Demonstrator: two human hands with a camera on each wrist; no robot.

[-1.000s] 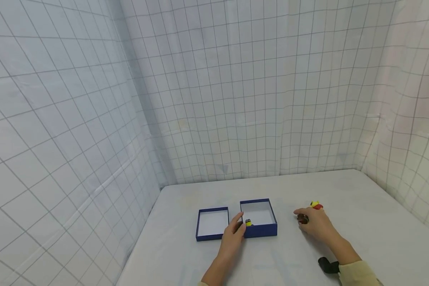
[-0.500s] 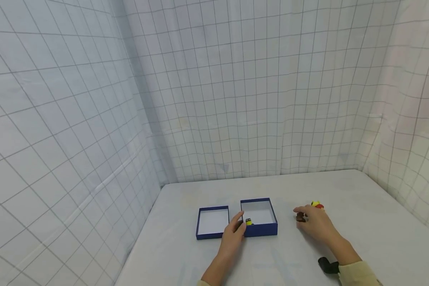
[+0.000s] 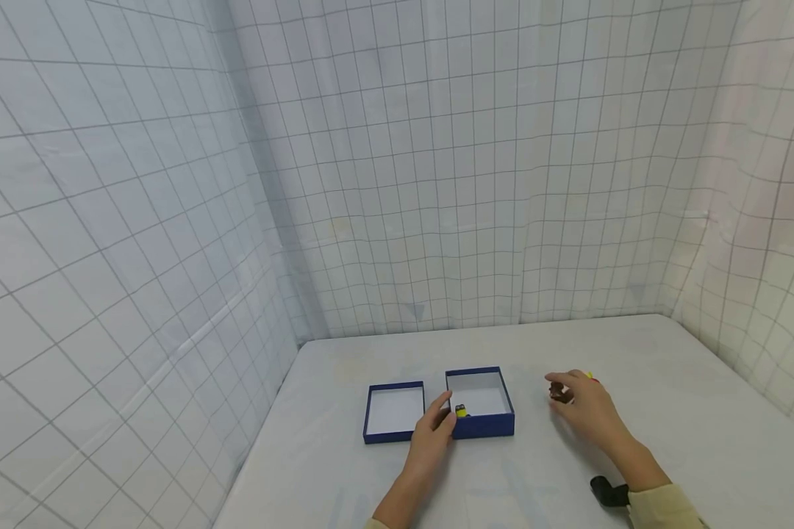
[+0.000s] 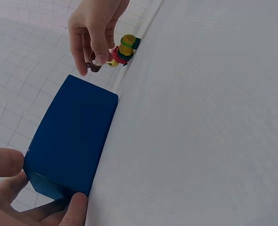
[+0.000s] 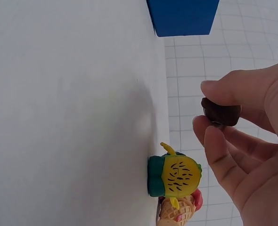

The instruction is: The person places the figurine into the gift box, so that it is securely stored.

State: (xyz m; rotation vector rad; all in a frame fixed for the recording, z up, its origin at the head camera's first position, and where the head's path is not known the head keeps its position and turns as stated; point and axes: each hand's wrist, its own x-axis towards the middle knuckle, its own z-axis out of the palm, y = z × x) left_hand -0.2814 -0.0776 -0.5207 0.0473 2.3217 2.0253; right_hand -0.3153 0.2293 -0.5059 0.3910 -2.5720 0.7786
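Between thumb and fingers, my right hand [image 3: 589, 411] pinches a small dark brown object [image 5: 221, 112], held off the table in the right wrist view. Just beside that hand stand a yellow and green figure [image 5: 180, 176] and an ice-cream-cone figure [image 5: 177, 208] with a red part. My left hand [image 3: 430, 444] grips the near left corner of the deeper blue box [image 3: 481, 426], thumb and fingers on its walls. Inside that box, at its near left corner, lies a small yellow and black figure [image 3: 461, 411].
A shallow blue-rimmed tray [image 3: 387, 438] with a white inside lies left of the deeper box. By the right sleeve, near the front of the white table [image 3: 516, 477], is a black curved object [image 3: 607, 491]. Gridded white sheets hang behind and at both sides.
The right hand has risen slightly with the brown object and now covers more of the yellow and red figure behind it. The left hand stays at the box.
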